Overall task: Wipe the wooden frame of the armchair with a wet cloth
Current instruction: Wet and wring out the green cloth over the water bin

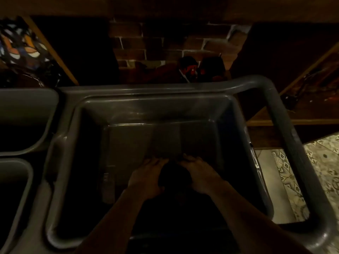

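Both my hands reach down into a deep grey plastic tub [157,105] of a cleaning cart. My left hand [146,177] and my right hand [200,176] press from either side on a dark bundle, the cloth [173,176], near the tub's bottom. The cloth is almost black in the dim light and its shape is hard to make out. The tub floor looks shiny, perhaps wet. No armchair frame can be picked out in this view.
Two smaller grey bins [25,116] sit left of the tub. The cart's grey handle loop [286,125] curves round the right side. Beyond are a brick wall [165,43], dark wooden furniture [275,52], a patterned cushion [20,44] at left and patterned floor tiles [322,162] at right.
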Demonstrator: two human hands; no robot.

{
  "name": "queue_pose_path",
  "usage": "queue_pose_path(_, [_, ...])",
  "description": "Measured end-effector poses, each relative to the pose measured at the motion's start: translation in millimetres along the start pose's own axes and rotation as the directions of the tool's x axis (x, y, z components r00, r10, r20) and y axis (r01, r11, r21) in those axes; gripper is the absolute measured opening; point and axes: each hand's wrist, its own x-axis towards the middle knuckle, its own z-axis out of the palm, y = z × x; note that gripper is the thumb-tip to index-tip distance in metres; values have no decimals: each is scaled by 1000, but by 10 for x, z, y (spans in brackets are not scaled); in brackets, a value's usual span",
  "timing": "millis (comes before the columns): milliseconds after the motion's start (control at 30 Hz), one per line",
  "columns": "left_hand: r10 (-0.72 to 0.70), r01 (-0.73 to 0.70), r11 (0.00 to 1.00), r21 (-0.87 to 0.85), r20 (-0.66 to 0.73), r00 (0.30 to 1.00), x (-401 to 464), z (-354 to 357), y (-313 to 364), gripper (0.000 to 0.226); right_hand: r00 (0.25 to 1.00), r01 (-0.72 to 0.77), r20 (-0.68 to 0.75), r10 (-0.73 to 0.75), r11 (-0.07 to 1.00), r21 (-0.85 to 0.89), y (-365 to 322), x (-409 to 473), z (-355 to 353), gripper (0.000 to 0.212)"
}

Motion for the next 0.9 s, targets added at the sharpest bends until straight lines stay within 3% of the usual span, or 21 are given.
queue_pose_path(133, [49,-45,998,53,-69,996,28,16,100,71,995,-20,-99,19,1000,-15,-30,-4,-10,39])
queue_pose_path(233, [8,-5,997,71,-41,999,-1,-38,178,58,996,-38,-86,36,999,-20,-58,-53,-43,29])
queue_pose_path(367, [17,-12,997,75,-69,998,-88,-182,208,57,992,-39,-119,37,999,-12,-115,-151,-142,35])
queue_pose_path(633, [58,-14,987,160,-271,961,-369,-1079,407,61,938,-3,-347,-14,999,-48,-439,-457,-905,47])
queue_pose_path(900, [199,-90,967,240,-480,854,-908,-2244,784,60,836,49,-540,-97,993,-103,-938,-1069,-1949,51])
